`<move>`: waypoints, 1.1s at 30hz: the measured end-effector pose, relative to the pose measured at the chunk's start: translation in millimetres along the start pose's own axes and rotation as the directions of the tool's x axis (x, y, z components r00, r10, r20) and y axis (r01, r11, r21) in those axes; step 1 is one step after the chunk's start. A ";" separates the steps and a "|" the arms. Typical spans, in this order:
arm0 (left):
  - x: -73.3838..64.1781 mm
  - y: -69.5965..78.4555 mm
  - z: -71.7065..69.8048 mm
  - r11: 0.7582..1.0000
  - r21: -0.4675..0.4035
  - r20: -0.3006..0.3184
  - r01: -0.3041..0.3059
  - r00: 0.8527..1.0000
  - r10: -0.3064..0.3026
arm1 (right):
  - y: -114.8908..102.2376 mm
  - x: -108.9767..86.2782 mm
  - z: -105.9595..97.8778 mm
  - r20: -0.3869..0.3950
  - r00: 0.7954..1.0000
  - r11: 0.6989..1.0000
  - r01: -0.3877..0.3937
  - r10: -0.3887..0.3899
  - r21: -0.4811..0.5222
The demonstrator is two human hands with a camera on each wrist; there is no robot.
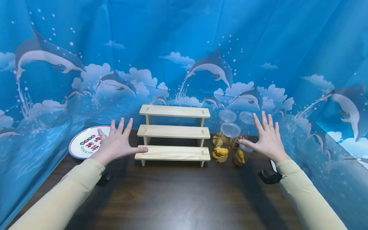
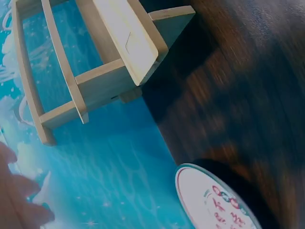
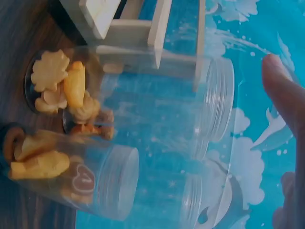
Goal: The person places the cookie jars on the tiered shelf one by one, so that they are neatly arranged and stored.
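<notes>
My left hand [image 1: 117,142] hovers with fingers spread between a round white plate [image 1: 79,142] with red writing and a wooden three-step rack [image 1: 172,131]. Its thumb overlaps the lowest step's left end in the head view. On the right, my right hand [image 1: 268,140] is also held out with spread fingers, its thumb overlapping a small jar. Several clear plastic jars with lids [image 1: 230,130] stand right of the rack. Yellow and brown snacks, perhaps biscuits [image 3: 50,71], lie in their bottoms. In the right wrist view, a smaller jar [image 3: 114,183] stands in front of taller ones. Both hands hold nothing.
A dark brown wooden table [image 1: 172,195] lies below the hands. Behind and at both sides hangs a blue cloth [image 1: 184,38] printed with dolphins and clouds. Black straps [image 1: 270,176] sit at the wrists, and a white edge shows beside the right wrist.
</notes>
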State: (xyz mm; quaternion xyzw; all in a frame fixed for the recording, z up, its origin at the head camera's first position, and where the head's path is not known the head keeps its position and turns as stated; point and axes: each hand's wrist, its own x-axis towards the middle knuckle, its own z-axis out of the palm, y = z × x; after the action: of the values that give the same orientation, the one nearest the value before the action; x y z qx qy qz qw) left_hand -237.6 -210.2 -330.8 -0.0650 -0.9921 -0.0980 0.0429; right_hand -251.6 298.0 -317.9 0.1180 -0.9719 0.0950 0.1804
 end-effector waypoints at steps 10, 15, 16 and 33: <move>20.2 -9.4 8.5 0.962 -0.271 0.242 0.032 0.970 0.036 | 25.5 20.0 6.9 0.056 0.998 0.977 -0.028 0.017 0.213; 28.4 -20.5 17.0 0.933 -0.348 0.311 0.088 0.950 0.026 | 34.8 31.9 12.4 0.125 0.986 0.943 -0.139 0.106 0.301; 29.5 -23.5 20.1 0.934 -0.345 0.308 0.089 0.951 0.023 | 36.8 34.3 14.2 0.138 0.983 0.936 -0.163 0.125 0.312; 48.5 -50.5 73.5 0.687 -0.576 0.494 0.443 0.858 -0.139 | 66.0 78.7 48.3 0.262 0.939 0.817 -0.326 0.222 0.476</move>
State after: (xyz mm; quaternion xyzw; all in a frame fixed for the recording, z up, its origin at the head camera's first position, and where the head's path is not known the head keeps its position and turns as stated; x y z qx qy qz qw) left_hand -297.7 -238.7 -407.4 0.0674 -0.8712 -0.4386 -0.2100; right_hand -356.3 334.7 -342.2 0.0289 -0.9308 0.3632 0.0311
